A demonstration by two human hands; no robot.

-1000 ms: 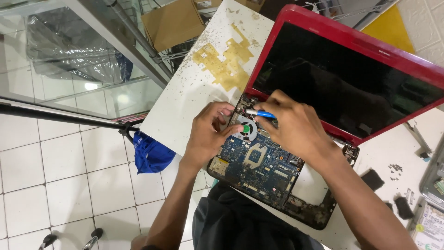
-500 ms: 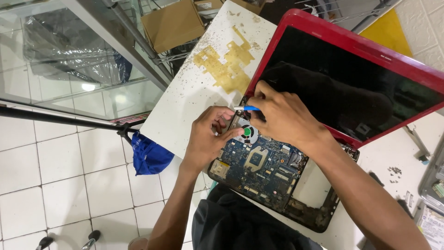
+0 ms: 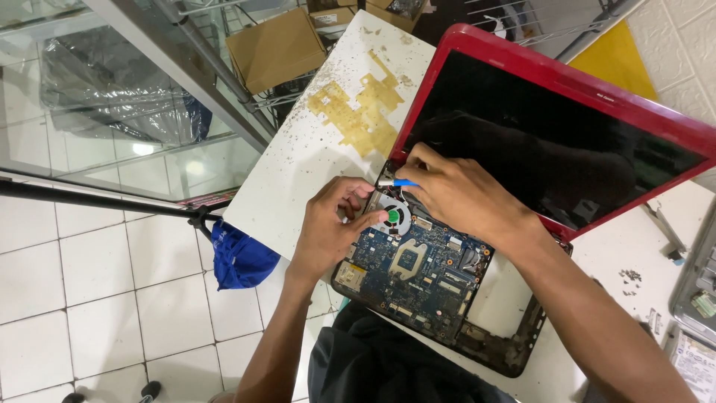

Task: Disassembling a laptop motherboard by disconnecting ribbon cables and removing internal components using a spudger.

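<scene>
A red laptop [image 3: 597, 97] lies open on a white table [image 3: 298, 172], its keyboard deck removed so the blue motherboard [image 3: 418, 272] shows. A round cooling fan [image 3: 391, 214] with a green centre sits at the board's upper left corner. My left hand [image 3: 328, 227] rests on the laptop's left edge, fingers curled beside the fan. My right hand [image 3: 462, 194] grips a blue-handled screwdriver [image 3: 399, 183], its tip pointing left near the hinge just above the fan.
A patch of yellow tape residue [image 3: 358, 112] marks the table top. A cardboard box [image 3: 276, 48] and a glass cabinet [image 3: 112, 97] stand to the left. A blue cloth [image 3: 239, 257] hangs over the tiled floor. Small screws [image 3: 630, 276] and parts lie at right.
My right hand has moved the screwdriver up and left, from over the fan to the hinge corner. My left hand stays beside the fan.
</scene>
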